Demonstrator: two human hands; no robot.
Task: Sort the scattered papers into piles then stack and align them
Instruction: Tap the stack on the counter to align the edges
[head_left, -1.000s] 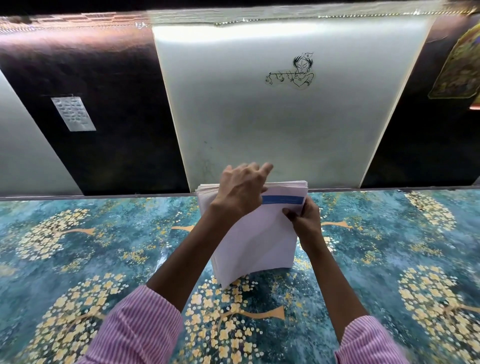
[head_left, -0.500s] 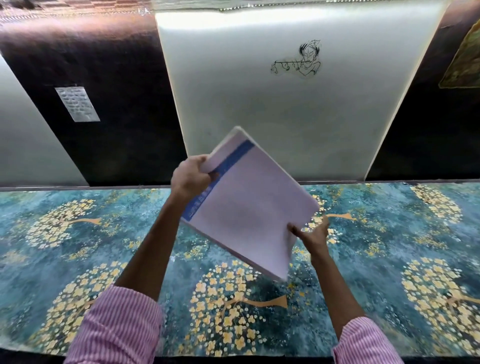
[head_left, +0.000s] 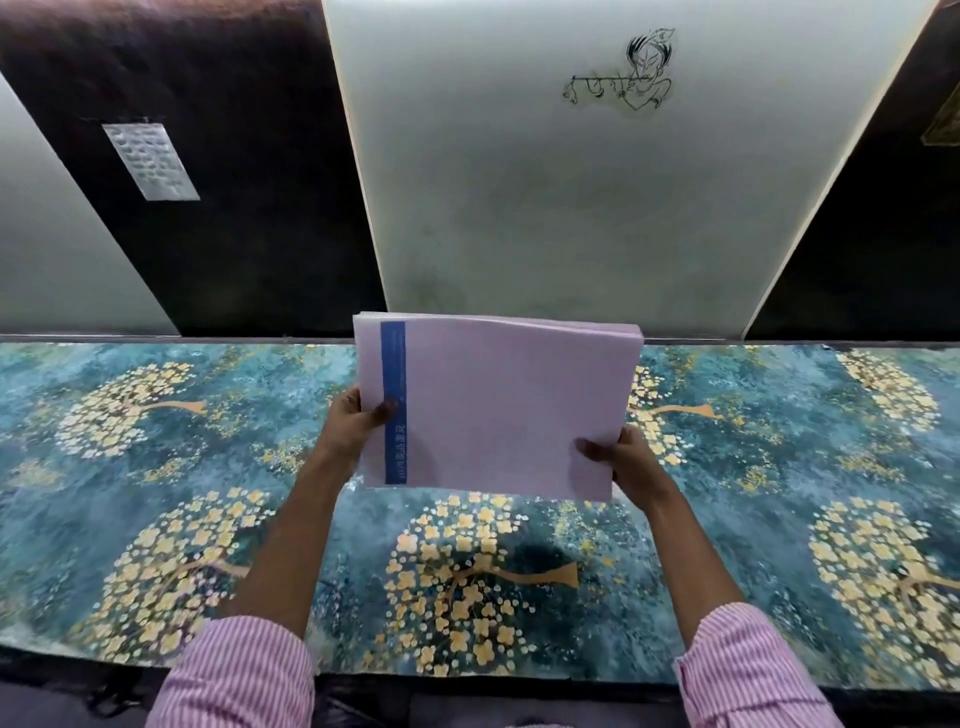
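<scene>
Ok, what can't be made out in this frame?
Head view only:
Fingers of left hand and right hand: hidden behind the white paper stack.
Print on its blue stripe: too small.
Text on the grey wall notice: blurred.
Sheet count: edges too fine.

The stack of papers (head_left: 498, 410) is thick and pale lilac-white, with a blue printed stripe down its left side. Its edges are nearly flush, and it is held tilted above the middle of the desk (head_left: 156, 467), toward the far edge.
</scene>
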